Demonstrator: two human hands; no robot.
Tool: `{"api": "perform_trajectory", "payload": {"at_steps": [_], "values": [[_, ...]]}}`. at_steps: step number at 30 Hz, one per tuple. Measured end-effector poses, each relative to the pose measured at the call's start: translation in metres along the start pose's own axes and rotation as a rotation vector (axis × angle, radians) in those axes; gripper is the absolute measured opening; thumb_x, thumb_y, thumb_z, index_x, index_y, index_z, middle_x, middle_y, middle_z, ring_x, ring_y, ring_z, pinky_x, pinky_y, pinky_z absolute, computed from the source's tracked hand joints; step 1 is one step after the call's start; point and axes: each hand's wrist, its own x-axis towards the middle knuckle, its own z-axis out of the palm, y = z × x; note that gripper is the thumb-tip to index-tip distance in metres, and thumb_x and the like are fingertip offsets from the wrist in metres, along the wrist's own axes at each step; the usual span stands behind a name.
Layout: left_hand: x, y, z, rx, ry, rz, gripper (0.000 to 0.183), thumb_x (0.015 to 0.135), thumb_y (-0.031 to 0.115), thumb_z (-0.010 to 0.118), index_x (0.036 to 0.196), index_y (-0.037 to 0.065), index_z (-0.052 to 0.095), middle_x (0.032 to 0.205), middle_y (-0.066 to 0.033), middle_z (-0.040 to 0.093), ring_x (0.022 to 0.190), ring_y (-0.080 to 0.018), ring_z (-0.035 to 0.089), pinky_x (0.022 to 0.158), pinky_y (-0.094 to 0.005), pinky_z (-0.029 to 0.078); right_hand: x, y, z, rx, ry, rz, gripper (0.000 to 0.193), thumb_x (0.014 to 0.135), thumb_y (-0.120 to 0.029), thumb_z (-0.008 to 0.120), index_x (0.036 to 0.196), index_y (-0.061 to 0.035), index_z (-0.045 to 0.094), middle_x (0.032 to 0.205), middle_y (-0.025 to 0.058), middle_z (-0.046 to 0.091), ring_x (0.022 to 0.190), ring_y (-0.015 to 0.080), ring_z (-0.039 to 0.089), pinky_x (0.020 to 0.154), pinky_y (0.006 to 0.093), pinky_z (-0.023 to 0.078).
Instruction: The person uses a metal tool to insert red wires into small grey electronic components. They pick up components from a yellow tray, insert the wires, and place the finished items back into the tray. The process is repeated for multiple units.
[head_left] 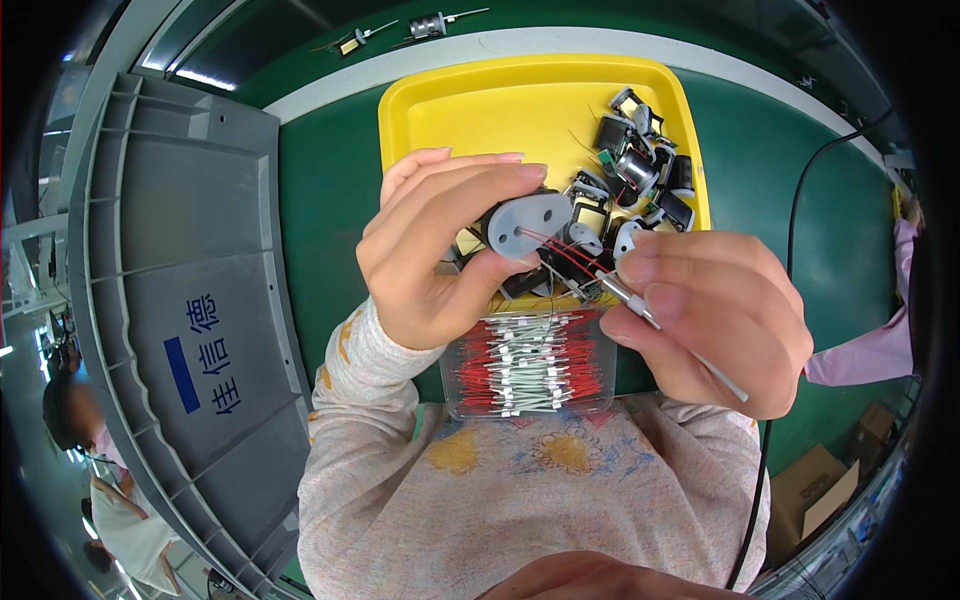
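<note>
Presently, from left to right: one left hand (430, 240), fingers (485, 190) clamped around the sides of a black electrical component with an oval grey end cap (525, 213), raised over the near part of the tray, cap facing the person; red wires (563, 247), running between a hole of the cap and the tip of a slim silver-and-white rod (630, 297), tool or part not determinable; one right hand (725, 315), thumb and fingers pinched on that rod. Step in hand, by judgement: working the wires at the cap's hole. The next move would seem to call for a steady cap, rod and hole kept in line, and no tug on the wires. Edges and room, same order: grey ribbed crate (200, 200), walling off the left side; green counter (330, 200), a bare strip beside the crate; yellow tray (480, 85), raised rim, bare in its far left part; transparent box (605, 405) of red-and-white wire leads (525, 365), close under the hands, limiting any downward move; assorted loose components (635, 168), heaped on the tray's right side, near the right fingers; black cable (793, 215), beyond the right hand, with bare counter between tray and cable.
</note>
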Motion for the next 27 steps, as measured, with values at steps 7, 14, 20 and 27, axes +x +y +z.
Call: {"api": "perform_trajectory", "payload": {"at_steps": [7, 14, 20, 27], "values": [[-0.001, 0.001, 0.001, -0.003, 0.001, -0.018, 0.035, 0.061, 0.01, 0.069, 0.095, 0.001, 0.064, 0.092, -0.0112, 0.066, 0.089, -0.0241, 0.063, 0.084, -0.0361, 0.039, -0.002, 0.007, 0.003, 0.015, 0.02, -0.068, 0.039, 0.056, -0.002, 0.079, 0.086, 0.0046, 0.055, 0.078, 0.0156, 0.063, 0.07, 0.0282, 0.064, 0.057, 0.0305, 0.053], [0.001, 0.0, 0.0, 0.016, -0.004, 0.001, 0.036, 0.06, 0.011, 0.069, 0.095, 0.001, 0.064, 0.092, -0.0117, 0.066, 0.09, -0.025, 0.062, 0.085, -0.0362, 0.039, -0.004, 0.005, 0.006, 0.018, 0.058, -0.03, 0.036, 0.057, -0.003, 0.079, 0.085, 0.003, 0.057, 0.08, 0.0138, 0.063, 0.07, 0.026, 0.064, 0.057, 0.0285, 0.052], [0.0, -0.003, 0.003, 0.009, 0.076, 0.006, 0.037, 0.057, 0.015, 0.07, 0.091, 0.0, 0.067, 0.099, -0.0143, 0.063, 0.098, -0.0326, 0.057, 0.086, -0.0409, 0.042, -0.005, 0.003, 0.01, 0.018, 0.094, -0.018, 0.035, 0.057, -0.002, 0.078, 0.083, 0.0013, 0.056, 0.08, 0.0132, 0.063, 0.069, 0.0249, 0.064, 0.057, 0.0281, 0.052], [-0.001, -0.002, 0.001, 0.087, 0.095, 0.002, 0.036, 0.057, 0.022, 0.07, 0.088, 0.004, 0.069, 0.106, -0.0147, 0.06, 0.105, -0.0367, 0.05, 0.091, -0.0431, 0.039, -0.004, 0.003, 0.01, 0.009, 0.092, -0.048, 0.037, 0.055, -0.001, 0.078, 0.085, 0.0007, 0.056, 0.079, 0.013, 0.063, 0.068, 0.0245, 0.064, 0.056, 0.028, 0.053]]}}
